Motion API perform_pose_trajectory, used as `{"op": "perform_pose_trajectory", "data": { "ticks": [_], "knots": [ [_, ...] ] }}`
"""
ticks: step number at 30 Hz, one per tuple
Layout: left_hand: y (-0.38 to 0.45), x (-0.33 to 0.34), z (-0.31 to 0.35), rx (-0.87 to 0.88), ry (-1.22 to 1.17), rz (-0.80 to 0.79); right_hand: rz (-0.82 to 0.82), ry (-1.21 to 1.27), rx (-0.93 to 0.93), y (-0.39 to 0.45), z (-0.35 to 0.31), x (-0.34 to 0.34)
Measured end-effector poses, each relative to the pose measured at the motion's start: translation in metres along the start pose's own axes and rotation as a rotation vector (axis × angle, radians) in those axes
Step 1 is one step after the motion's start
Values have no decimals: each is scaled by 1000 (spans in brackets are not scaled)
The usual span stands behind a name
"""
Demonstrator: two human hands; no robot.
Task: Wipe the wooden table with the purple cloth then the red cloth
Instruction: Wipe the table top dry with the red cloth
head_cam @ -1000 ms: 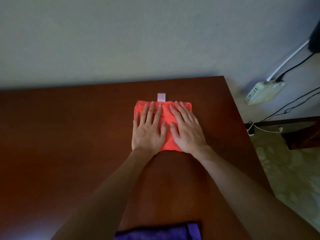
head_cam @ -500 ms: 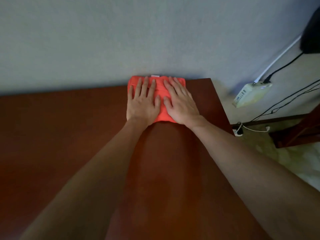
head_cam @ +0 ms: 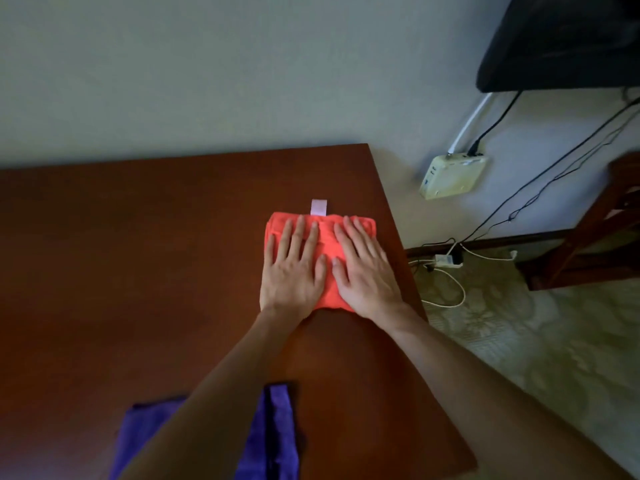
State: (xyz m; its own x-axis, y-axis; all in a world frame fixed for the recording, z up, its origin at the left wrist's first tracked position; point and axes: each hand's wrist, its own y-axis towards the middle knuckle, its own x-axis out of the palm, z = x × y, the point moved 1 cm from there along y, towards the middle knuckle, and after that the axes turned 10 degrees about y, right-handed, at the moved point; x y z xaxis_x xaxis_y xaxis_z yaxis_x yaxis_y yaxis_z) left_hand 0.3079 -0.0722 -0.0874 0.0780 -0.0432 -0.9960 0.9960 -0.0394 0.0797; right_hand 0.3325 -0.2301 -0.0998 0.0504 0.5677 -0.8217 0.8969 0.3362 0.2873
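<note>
I have both hands flat on the folded red cloth [head_cam: 320, 258], the left hand [head_cam: 292, 271] on its left half and the right hand [head_cam: 365, 271] on its right half, thumbs nearly meeting in the middle. On each hand the fingers [head_cam: 294, 237] lie stretched and slightly spread, pressing down on the fabric instead of gripping it. The cloth sits on the wooden bench [head_cam: 138, 271] toward its far right, near the right edge [head_cam: 398, 237], with a small pale tag [head_cam: 318, 206] poking out from its far side. The purple cloth [head_cam: 273, 438] lies crumpled at the near edge, partly under my left forearm, so I judge the purple pass finished and the red pass under way. To do this step well I want even weight through both palms so the whole pad stays in contact, and I want the strokes to overlap, working from this right-hand strip across to the bare left side. Being so near the right edge, I should watch that the cloth does not slide off toward the floor, where cables [head_cam: 446, 271] and a white box [head_cam: 452, 176] sit by the wall. I would also hold the fold together so it does not bunch up under my hands.
</note>
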Motion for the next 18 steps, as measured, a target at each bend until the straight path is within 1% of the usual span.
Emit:
{"op": "perform_pose_trajectory", "data": {
  "ticks": [5,9,14,18],
  "knots": [
    [-67,-2,39,-18,-24,33,-19,0,-25,-71,1,-22],
    [-93,-4,54,-33,-24,13,-39,7,-48,-96,2,-30],
    [-80,-4,53,-63,-23,-18,-16,36,-39,-83,7,-32],
    [-35,-2,52,-76,-56,-8,-21,34,-73,-39,31,-30]
  ]
}}
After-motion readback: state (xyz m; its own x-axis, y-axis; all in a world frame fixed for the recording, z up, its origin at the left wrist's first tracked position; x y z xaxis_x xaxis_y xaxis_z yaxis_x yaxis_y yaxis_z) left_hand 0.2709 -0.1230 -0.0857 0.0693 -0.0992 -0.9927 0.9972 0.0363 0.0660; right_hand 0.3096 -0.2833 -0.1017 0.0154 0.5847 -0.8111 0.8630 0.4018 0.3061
